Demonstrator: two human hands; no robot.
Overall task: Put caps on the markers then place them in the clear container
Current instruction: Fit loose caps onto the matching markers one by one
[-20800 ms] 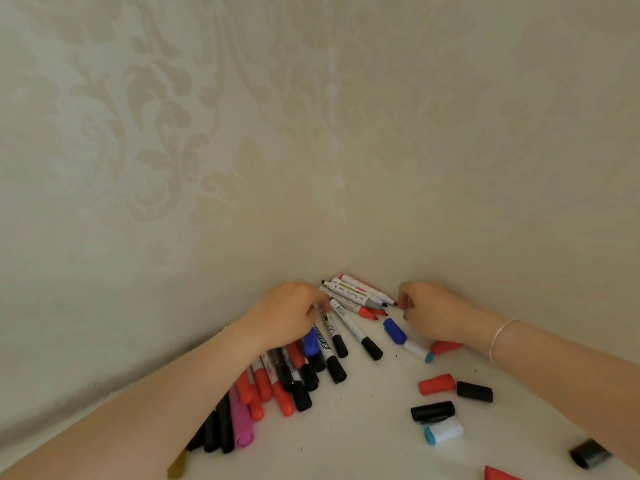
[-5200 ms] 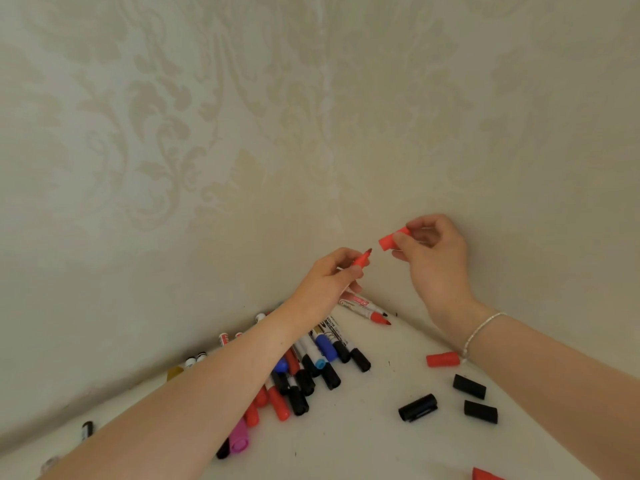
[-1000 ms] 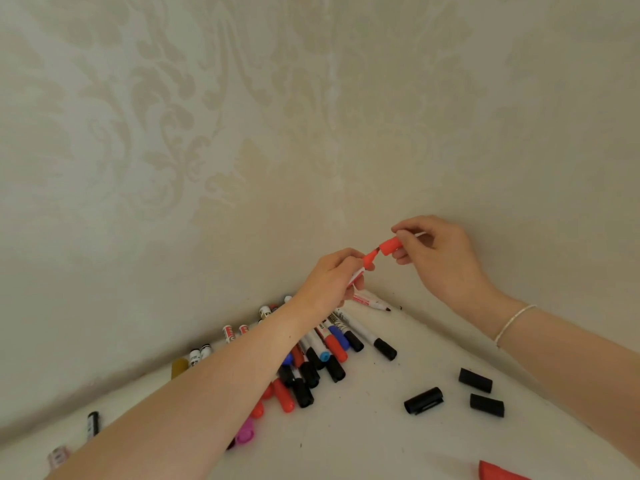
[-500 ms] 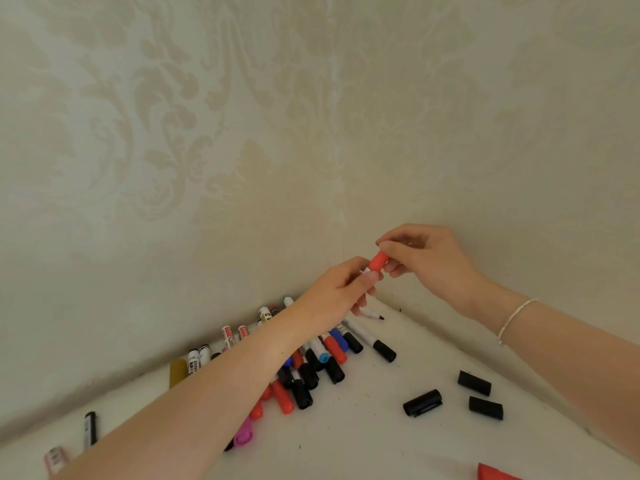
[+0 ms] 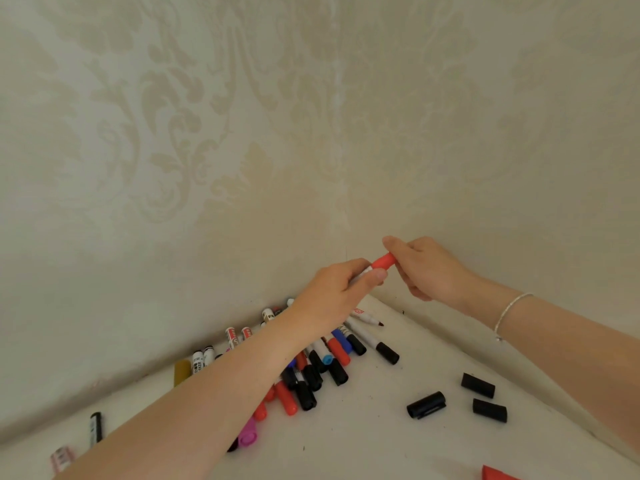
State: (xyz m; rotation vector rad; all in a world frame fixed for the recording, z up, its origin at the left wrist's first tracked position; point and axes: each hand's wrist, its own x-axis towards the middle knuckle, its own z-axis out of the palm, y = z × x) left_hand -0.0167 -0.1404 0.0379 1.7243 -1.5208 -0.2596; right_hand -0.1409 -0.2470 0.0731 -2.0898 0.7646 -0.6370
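Both hands meet above the tabletop [image 5: 374, 445]: left hand [image 5: 337, 294] pinching the marker [image 5: 362, 273], right hand [image 5: 424, 268] gripping the red cap [image 5: 383, 262], seated along its up-and-rightward axis.

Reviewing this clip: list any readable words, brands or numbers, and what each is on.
None can be read.
Red print on the uncapped marker by the corner: blurred.
Black print on the white markers along the wall: too small.
Red labels on two markers beside them: blurred.
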